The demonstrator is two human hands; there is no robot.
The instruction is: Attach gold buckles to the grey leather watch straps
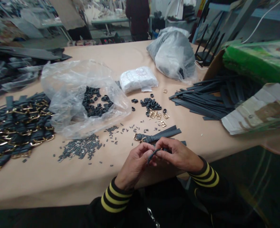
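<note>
Near the table's front edge, my left hand (pixel 138 163) and my right hand (pixel 177 154) meet, both with fingers pinched on one dark strap (pixel 153 155) that bends between them. Most of the strap's far end is hidden by my right fingers. Just beyond my hands lie dark straps fitted with gold buckles (pixel 143 138). Behind those are loose gold buckles (pixel 163 123) and a small heap of black strap loops (pixel 151 104). Many tiny dark pieces (pixel 81 147) are spread over the table to the left.
An open plastic bag (pixel 66 104) holds more black loops. Finished-looking buckled straps (pixel 18 126) are piled at the left. A white packet (pixel 138 78) and a full plastic bag (pixel 175 55) stand behind. Flat straps (pixel 201 99) spill from a cardboard box (pixel 256 109) at right.
</note>
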